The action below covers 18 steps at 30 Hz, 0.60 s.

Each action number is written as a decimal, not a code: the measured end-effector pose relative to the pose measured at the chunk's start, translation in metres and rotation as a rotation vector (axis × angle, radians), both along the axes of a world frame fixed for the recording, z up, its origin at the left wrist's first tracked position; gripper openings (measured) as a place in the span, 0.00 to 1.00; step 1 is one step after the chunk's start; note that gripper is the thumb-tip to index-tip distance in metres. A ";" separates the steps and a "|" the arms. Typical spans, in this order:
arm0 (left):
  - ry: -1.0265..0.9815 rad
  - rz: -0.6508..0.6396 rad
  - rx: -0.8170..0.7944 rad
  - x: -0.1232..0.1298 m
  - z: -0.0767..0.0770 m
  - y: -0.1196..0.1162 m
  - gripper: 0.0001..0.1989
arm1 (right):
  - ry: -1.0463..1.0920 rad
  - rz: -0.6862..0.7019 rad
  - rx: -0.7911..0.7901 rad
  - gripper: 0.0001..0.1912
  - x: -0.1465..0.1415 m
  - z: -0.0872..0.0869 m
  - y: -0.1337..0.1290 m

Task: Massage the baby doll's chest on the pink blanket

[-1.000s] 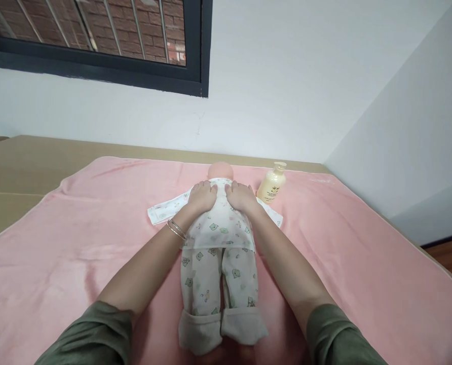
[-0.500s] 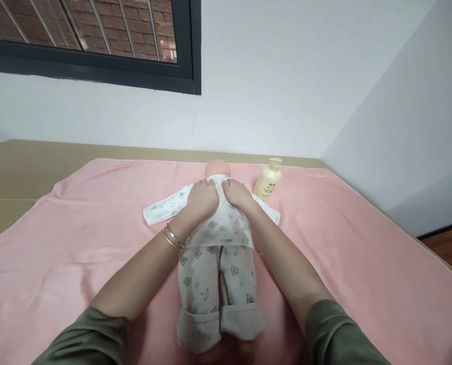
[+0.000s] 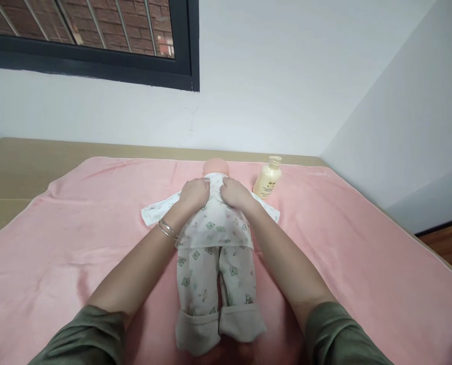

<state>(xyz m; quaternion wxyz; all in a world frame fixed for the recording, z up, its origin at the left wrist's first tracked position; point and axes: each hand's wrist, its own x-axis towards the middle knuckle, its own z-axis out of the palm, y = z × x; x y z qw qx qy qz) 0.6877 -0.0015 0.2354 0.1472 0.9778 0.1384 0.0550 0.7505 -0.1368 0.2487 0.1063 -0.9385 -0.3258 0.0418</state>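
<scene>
A doll with a bald pink head [image 3: 216, 167] lies stretched out, wearing a white patterned shirt [image 3: 220, 228] and matching trousers [image 3: 235, 279] with turned-up cuffs; its face does not show. My left hand [image 3: 195, 195] is closed on the shirt at the doll's left-side shoulder in view, fingers curled. On the other shoulder, my right hand [image 3: 236, 194] also grips the shirt, its fingertips mostly hidden. Between the hands the cloth is visible up to the neck. Both shirt sleeves spread outward beyond my hands.
The doll rests on a pink blanket [image 3: 343, 243] over a tan surface [image 3: 16, 162]. Just right of the doll's shoulder stands a pale yellow pump bottle [image 3: 267, 180]. Behind are a white wall [image 3: 271, 76] and a dark-framed window [image 3: 188, 66].
My left hand has shifted slightly left and its fingers have curled in more. The fingers of my right hand are also more tucked in. The view has moved slightly.
</scene>
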 end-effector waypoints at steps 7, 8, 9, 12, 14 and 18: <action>-0.021 -0.072 0.137 -0.013 0.009 -0.026 0.22 | -0.003 -0.058 -0.020 0.29 0.008 -0.003 -0.004; -0.022 -0.083 0.107 -0.012 0.008 -0.023 0.21 | -0.072 -0.029 -0.044 0.27 -0.002 -0.003 -0.001; -0.029 -0.090 0.071 -0.009 0.008 -0.018 0.21 | -0.140 0.004 -0.071 0.25 -0.012 -0.002 0.001; -0.061 -0.051 -0.030 -0.002 0.004 -0.005 0.22 | -0.250 0.099 -0.151 0.20 -0.031 0.000 0.007; -0.076 -0.012 -0.041 0.001 0.001 -0.003 0.23 | -0.206 0.114 -0.151 0.19 -0.027 0.001 0.007; -0.085 -0.005 0.115 -0.003 -0.002 -0.021 0.21 | 0.005 0.010 0.009 0.24 0.008 -0.003 -0.003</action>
